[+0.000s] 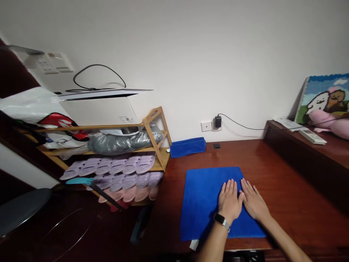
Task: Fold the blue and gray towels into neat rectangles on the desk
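Observation:
A blue cloth (203,196) lies spread flat on the brown wooden desk (289,189), with a white tag (193,244) sticking out at its near left corner. My left hand (229,202), with a banded watch at the wrist, rests palm down on the right half of the cloth, fingers stretched forward. Beside it my right hand (253,201) lies flat along the cloth's right edge, its fingers also extended. The two thumbs come close together. Neither hand grasps anything.
Against the wall sits a folded blue cloth (188,147). A wooden rack (160,145) at left carries lilac and pink slippers (113,165) and a white box (100,111). A plugged black adapter (218,121) trails a cable toward the raised shelf at right, which holds a remote control (312,137) and a pink plush toy (331,123).

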`<state>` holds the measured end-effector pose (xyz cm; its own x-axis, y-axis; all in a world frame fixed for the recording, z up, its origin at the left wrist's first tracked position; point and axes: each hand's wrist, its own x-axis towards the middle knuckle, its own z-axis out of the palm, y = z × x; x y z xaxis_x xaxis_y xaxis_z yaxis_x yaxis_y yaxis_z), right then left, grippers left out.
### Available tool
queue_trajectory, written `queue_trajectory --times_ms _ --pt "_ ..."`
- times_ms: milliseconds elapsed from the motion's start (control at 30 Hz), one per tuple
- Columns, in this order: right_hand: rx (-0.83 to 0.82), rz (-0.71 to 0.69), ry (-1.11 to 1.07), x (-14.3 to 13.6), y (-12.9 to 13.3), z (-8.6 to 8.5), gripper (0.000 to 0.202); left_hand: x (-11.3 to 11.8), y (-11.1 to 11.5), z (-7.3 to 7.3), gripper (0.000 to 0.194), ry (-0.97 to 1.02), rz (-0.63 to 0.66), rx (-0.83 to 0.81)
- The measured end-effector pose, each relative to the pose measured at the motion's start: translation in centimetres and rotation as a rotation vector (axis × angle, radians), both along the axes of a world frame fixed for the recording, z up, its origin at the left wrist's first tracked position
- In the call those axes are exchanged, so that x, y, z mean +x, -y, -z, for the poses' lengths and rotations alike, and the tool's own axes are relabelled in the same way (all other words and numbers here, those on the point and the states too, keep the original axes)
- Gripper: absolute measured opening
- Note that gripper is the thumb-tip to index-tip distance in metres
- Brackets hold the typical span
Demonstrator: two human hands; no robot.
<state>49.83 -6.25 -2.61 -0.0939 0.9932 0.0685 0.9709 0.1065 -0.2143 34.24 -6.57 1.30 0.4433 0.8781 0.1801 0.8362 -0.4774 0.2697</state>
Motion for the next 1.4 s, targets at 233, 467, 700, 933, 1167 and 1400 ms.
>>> queue_trajectory --times_ms 233,467,700,933,1167,1400 --pt "-0.004 0.043 -0.030 -0.3 0.2 -0.5 0.072 -10.1 -0.3 1.4 0.059 -0.068 -0.277 0.080" --pt "-0.004 0.044 -0.019 -0.2 0.3 -0.1 0.072 -19.0 0.5 2.7 0.061 -0.088 -0.489 0.193" --pt "-0.072 0.069 -0.005 -0.6 -1.2 -1.2 0.074 -18.2 0.7 2.7 0.061 -0.085 -0.488 0.194" --pt "-0.060 0.072 0.017 -1.5 -3.2 -1.8 0.071 -18.6 0.7 2.7 0.062 -0.093 -0.485 0.183" --pt "-0.098 0.060 -0.040 -0.6 -3.3 -1.8 0.070 -19.0 0.3 3.4 0.061 -0.138 -0.474 0.200" --pt "-0.070 0.039 -0.012 -0.7 -3.2 -1.7 0.071 -19.2 0.1 3.1 0.063 -0.178 -0.486 0.159"
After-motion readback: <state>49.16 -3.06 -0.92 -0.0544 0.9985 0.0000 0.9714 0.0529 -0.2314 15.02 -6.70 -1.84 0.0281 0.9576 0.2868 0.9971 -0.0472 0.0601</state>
